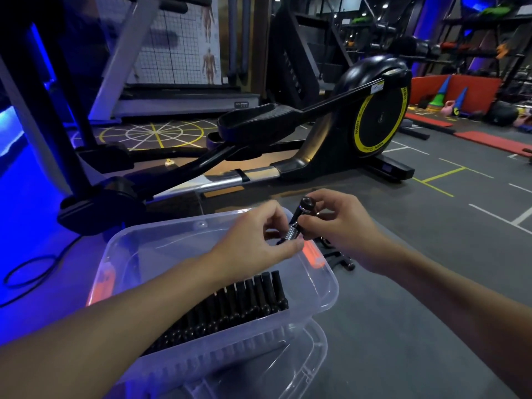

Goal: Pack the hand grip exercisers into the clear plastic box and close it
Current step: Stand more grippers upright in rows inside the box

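1. Head view: both hands hold one hand grip exerciser (296,223) above the far right corner of the clear plastic box (121,243), which stands open on the gym floor.
2. The left hand (253,243) pinches the lower end by the coil spring, and the right hand (345,226) curls round the upper handle. Both grips are grasping it, apparently to line it up for packing.
3. A row of packed exercisers (239,300) fills the near wall of the box, so the far part looks free to take this one.
4. What looks like the lid (305,361) lies partly under the near right corner, not yet fitted.
5. More loose exercisers (336,257) lie on the floor just right of the box. An elliptical trainer (316,125) stands beyond and a cable (28,272) at left, neither blocking the drop.
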Demonstrator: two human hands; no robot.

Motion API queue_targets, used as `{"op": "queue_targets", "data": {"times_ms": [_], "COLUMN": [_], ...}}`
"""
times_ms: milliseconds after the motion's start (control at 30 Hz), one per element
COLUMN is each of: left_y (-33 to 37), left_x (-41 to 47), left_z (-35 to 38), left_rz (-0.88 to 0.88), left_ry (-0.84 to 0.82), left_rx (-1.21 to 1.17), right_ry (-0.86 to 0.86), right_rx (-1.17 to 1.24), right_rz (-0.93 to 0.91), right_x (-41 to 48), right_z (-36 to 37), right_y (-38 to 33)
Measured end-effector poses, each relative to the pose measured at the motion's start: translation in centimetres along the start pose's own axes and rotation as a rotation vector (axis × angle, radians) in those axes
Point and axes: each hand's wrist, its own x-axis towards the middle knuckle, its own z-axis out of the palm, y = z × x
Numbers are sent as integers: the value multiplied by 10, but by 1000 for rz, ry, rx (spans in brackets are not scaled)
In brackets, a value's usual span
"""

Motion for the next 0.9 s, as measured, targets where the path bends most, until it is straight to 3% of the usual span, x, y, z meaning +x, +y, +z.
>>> {"op": "queue_targets", "data": {"times_ms": [133,367,533,700,900], "left_y": [-22,-92,-121,-148,-151], "left_x": [13,42,62,68,73], "left_z": [-8,-24,-10,3,5], "left_rz": [-12,-63,-70,-90,-57], "left_ry": [36,82,31,-37,9], "left_rx": [84,389,404,542,508], "right_ry": [-157,-416,-468,-530,-531], "right_rx": [-195,-844,-1190,-1365,-1382], "right_rz": [-22,-152,-227,-267,-227], "right_x": [13,28,33,32,25], "right_z": [-2,9,14,22,23], "right_y": [15,46,72,98,110]}}
